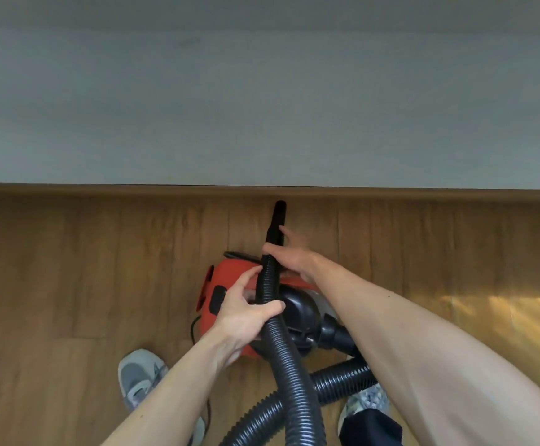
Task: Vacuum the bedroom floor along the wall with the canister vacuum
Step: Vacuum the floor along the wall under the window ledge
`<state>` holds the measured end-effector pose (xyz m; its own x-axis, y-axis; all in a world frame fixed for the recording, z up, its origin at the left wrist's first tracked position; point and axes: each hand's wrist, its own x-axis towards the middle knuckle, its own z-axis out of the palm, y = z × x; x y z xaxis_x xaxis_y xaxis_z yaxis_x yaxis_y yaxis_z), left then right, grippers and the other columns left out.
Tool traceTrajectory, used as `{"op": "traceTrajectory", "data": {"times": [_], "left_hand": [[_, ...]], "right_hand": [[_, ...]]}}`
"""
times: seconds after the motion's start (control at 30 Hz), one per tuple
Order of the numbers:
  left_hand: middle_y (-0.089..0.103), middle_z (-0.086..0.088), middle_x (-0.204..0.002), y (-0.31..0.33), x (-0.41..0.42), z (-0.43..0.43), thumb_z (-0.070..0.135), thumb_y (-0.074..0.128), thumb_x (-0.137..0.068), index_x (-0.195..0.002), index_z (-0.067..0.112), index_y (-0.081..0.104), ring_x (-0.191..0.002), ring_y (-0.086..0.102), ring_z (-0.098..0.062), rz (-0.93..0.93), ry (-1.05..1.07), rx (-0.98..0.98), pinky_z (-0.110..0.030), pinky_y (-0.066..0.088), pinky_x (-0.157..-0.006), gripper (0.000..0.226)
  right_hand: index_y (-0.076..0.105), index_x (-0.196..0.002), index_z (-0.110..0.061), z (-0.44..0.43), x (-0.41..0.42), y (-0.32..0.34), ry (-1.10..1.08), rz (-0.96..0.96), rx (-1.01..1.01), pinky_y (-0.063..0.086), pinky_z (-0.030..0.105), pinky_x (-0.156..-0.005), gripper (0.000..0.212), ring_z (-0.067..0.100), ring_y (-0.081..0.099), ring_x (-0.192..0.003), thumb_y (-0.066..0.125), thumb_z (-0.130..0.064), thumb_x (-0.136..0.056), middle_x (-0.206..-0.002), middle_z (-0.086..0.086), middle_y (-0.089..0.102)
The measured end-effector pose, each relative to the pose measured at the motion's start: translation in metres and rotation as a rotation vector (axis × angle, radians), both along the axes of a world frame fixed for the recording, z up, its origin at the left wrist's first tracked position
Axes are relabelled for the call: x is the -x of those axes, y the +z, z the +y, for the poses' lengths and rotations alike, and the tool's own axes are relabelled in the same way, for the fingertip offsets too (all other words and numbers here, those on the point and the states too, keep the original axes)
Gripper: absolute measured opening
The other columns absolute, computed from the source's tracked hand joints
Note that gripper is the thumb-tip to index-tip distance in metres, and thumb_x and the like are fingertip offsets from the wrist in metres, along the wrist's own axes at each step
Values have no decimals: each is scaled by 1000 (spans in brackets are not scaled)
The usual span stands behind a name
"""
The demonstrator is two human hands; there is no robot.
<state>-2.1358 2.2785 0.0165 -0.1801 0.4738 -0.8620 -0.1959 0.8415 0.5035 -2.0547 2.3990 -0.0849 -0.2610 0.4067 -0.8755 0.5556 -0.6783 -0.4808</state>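
A red and black canister vacuum sits on the wooden floor between my feet and the wall. Its black ribbed hose loops from the canister's right end, up through both hands. My left hand is wrapped around the hose just above the canister. My right hand grips the hose end where the narrow black nozzle begins. The nozzle tip points at the wooden baseboard and stops just short of it.
A pale grey wall fills the upper half. My two grey shoes stand on the wood floor either side of the hose loop. A thin black cord trails from the canister's left side.
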Motion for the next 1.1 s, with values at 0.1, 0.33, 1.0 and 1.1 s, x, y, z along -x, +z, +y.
{"op": "traceTrajectory", "data": {"times": [0.1,0.33,1.0,1.1], "left_hand": [[61,-4,-116,-1,3,-4,9,76,-81,-140,41,44,-90,71,-22,-16,21,-5,-33,62,-66,74],[65,-3,-112,-8,-14,3,12,78,-76,-141,39,45,-89,72,-20,-110,21,-2,-42,62,-78,78],[77,-4,-97,-7,61,-48,0,74,-82,-137,36,45,-84,72,-33,-300,473,-23,-56,58,-82,72],[76,-8,-100,-7,77,-57,-1,75,-82,-136,34,44,-71,71,-30,-309,557,-17,-47,61,-72,71]], "right_hand": [[18,-158,-31,-1,3,1,8,44,50,59,29,-66,81,25,64,-108,65,-20,-92,-146,9,49],[21,-158,-31,1,-28,5,-60,-48,-4,52,18,-47,79,16,65,-87,64,-17,-94,-142,13,54],[29,-156,-30,-24,98,17,413,-97,-127,49,34,-98,81,22,57,-120,67,-24,-85,-145,6,50],[30,-155,-32,-33,125,17,453,-62,-127,50,26,-81,80,18,57,-110,67,-21,-85,-141,4,50]]}}
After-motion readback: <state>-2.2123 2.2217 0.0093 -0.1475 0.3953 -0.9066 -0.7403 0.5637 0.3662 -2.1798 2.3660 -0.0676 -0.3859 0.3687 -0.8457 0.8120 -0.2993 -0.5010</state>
